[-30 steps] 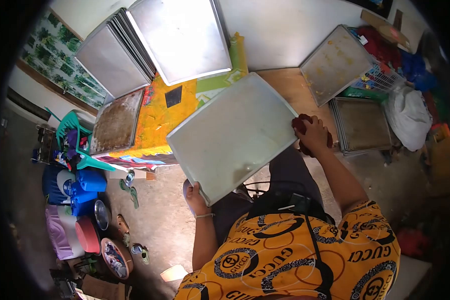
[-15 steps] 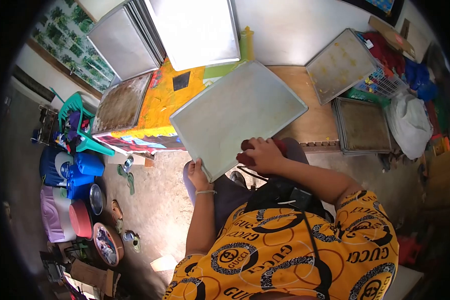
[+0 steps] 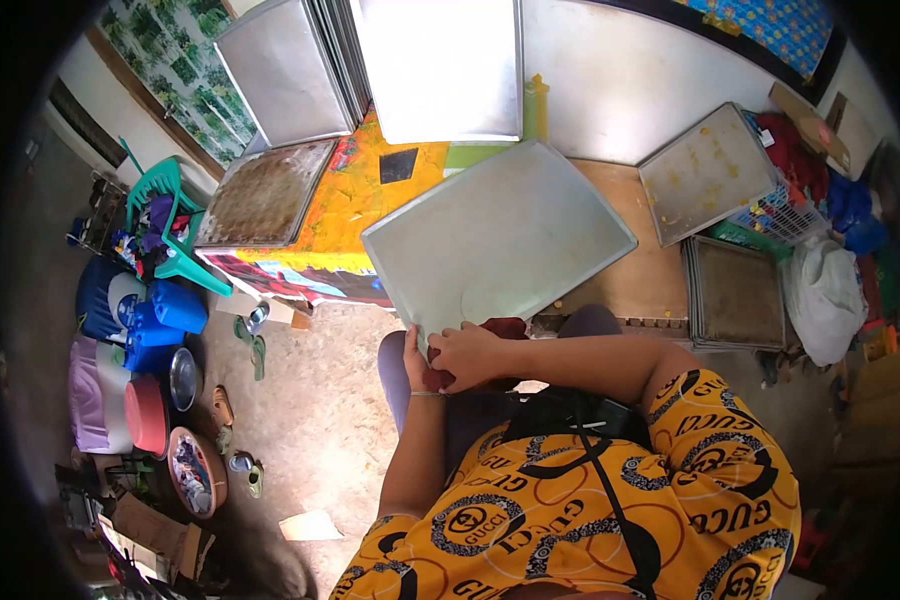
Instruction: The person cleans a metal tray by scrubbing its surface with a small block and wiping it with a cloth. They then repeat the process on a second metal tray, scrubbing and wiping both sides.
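A flat grey metal tray with a raised rim lies tilted over my lap, its far part over the wooden table. At its near left corner, my left hand grips the rim, thumb on the tray's face. My right hand is closed round a dark red cloth at that same corner, right beside my left hand. Part of the cloth hangs out below and behind my right hand.
An orange-covered table bears a brown-stained tray and upright trays. On the right stand a spotted tray, a tray stack and a white sack. Blue containers and a green chair are left.
My right hand has moved left with the red cloth, from the tray's near edge to the corner by my left hand. The camera view has shifted slightly.
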`<state>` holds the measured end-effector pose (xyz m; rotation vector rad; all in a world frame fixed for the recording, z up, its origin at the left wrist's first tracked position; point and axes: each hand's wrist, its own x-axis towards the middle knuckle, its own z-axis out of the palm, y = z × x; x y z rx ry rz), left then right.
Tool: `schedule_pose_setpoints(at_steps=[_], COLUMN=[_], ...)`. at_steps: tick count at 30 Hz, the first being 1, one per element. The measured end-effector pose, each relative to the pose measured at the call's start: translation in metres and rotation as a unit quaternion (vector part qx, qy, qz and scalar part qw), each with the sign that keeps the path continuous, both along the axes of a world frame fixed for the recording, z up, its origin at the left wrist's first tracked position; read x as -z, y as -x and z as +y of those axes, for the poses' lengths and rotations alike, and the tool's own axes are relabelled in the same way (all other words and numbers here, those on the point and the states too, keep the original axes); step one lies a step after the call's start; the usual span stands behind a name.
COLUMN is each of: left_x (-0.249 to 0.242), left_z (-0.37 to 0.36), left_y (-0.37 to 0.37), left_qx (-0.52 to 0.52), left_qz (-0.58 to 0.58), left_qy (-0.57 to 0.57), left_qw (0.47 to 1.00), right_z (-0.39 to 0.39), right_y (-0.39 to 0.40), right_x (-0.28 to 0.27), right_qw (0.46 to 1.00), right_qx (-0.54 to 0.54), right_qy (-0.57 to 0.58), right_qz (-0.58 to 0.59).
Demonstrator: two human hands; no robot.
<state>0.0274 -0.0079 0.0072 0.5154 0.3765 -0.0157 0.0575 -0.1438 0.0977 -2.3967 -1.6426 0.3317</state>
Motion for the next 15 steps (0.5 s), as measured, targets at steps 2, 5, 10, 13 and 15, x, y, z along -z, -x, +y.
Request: schedule_pose_setpoints(at_steps=[2,5,10,13,15], left_x=[-0.006,0.003,0.031,0.031,0.024], left_z=[-0.002,0.004,0.017,0.015,0.012], left_y=[-0.001,-0.003,-0.011,-0.010,-0.012], left_qx=[0.029,0.046,0.033,0.005,-0.001], left_qz=[-0.014,-0.034,-0.125,-0.092,-0.066], left_qy=[0.065,0.103,0.133,0.148,0.175], left_qw=[0.997,0.993,0.983,0.985,0.982], right_z=[0.001,0.005,0.020,0.025,0.028], right_y=[-0.003,-0.003,-0.010,-0.017,-0.028], right_x=[0.001,0.006,0.016,0.017,0.015], right_qw=[1.000,0.998,0.984,0.985,0.981], right_qx=[0.004,0.023,0.084,0.095,0.122], right_qy=[-0.009,-0.053,-0.118,-0.101,-0.091], right_qz=[0.009,-0.007,-0.101,-0.107,-0.119])
